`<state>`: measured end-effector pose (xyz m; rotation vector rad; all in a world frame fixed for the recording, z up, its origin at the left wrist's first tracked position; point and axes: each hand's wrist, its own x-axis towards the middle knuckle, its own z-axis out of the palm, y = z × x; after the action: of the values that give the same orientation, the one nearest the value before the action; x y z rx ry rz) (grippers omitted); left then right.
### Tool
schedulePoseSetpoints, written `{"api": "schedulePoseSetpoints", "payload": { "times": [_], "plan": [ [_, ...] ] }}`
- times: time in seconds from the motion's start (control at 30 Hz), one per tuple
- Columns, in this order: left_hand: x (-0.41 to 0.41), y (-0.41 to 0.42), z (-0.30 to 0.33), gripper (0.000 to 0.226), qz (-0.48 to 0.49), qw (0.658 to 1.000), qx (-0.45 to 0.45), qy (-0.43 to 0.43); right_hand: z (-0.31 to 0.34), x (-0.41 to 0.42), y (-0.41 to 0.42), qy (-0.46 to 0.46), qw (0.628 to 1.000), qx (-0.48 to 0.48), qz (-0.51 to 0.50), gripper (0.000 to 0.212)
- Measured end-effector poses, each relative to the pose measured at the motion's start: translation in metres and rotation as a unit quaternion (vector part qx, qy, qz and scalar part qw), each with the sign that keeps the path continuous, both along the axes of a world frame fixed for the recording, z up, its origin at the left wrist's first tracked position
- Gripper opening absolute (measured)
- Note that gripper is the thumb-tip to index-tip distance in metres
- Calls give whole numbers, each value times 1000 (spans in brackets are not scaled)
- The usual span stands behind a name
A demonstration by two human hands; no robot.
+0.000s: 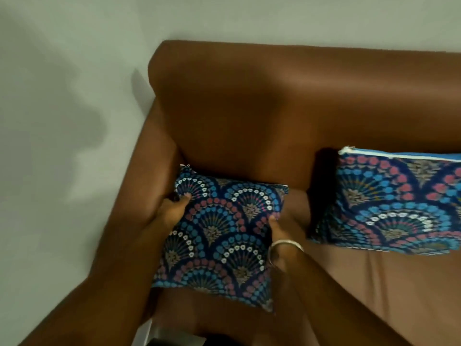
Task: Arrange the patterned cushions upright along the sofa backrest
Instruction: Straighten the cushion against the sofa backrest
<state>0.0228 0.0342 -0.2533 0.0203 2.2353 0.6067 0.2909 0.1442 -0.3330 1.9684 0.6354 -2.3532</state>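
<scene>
Both hands, left hand and right hand, are clasped on a patterned cushion in the sofa corner; a second cushion is leaned against the sofa backrest.

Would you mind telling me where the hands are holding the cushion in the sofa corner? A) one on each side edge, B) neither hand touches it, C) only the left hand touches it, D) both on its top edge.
A: the left hand grips the left edge of the cushion and the right hand grips its right edge, thumbs on the patterned front, beside the sofa armrest.
</scene>
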Motion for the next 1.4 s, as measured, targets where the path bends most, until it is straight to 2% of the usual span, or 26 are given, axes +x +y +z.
{"api": "schedulePoseSetpoints", "payload": {
  "times": [0.1,0.13,0.2,0.23,0.27,0.3,0.37,0.4,0.47,0.53,0.6,0.67,0.77,0.87,0.93,1.0,1.1,1.13,1.2,1.3,1.33,1.4],
  "plan": [
    [-4,5,-10,114,33,995,-21,-92,31,-33,5,-17,1000,22,13,92],
    [-4,4,-11,122,32,995,-12,-97,42,-38,4,-32,999,16,27,96],
    [2,1,0,130,11,997,16,-68,62,-37,0,-62,997,45,26,124],
    [7,-5,6,124,-2,998,42,-44,57,-24,-7,-76,993,89,18,129],
    [17,-11,19,114,-9,997,75,-14,76,-15,-18,-61,989,133,9,122],
    [26,-17,30,101,-7,993,115,16,94,-11,-30,-37,984,173,1,103],
    [44,-25,50,80,16,974,217,67,133,-9,-44,-5,962,273,-7,49],
    [46,-24,57,75,28,959,268,86,146,-13,-43,4,950,313,-2,41],
    [34,-13,64,71,37,936,332,109,145,-23,-28,27,924,382,17,51],
    [7,5,59,57,26,934,342,106,132,-38,-1,28,903,426,50,60],
    [-18,18,51,51,-15,941,326,92,126,-54,24,42,913,396,89,71],
    [-34,21,43,66,-34,945,318,75,114,-54,40,54,915,390,85,76],
    [-41,30,47,81,32,940,336,45,94,-26,47,65,924,360,110,92],
    [-44,45,50,60,110,921,374,21,80,-19,42,63,923,352,140,76],
    [-51,50,50,44,121,919,371,54,71,-33,31,44,913,370,167,60],
    [-69,52,52,43,123,921,364,70,67,-58,15,57,905,380,184,49],
    [-84,53,60,46,74,936,341,56,69,-76,7,53,921,362,135,56],
    [-84,51,62,45,63,937,339,63,75,-73,10,47,921,363,132,59],
    [-71,45,68,51,63,937,334,86,86,-52,20,59,918,362,149,79],
    [-22,19,73,66,60,938,318,126,110,13,27,43,903,369,217,87],
    [0,7,70,73,35,942,293,160,118,38,28,27,897,372,237,87],
    [57,0,69,79,-84,933,230,262,128,104,30,5,890,388,239,82]
  ]
}}
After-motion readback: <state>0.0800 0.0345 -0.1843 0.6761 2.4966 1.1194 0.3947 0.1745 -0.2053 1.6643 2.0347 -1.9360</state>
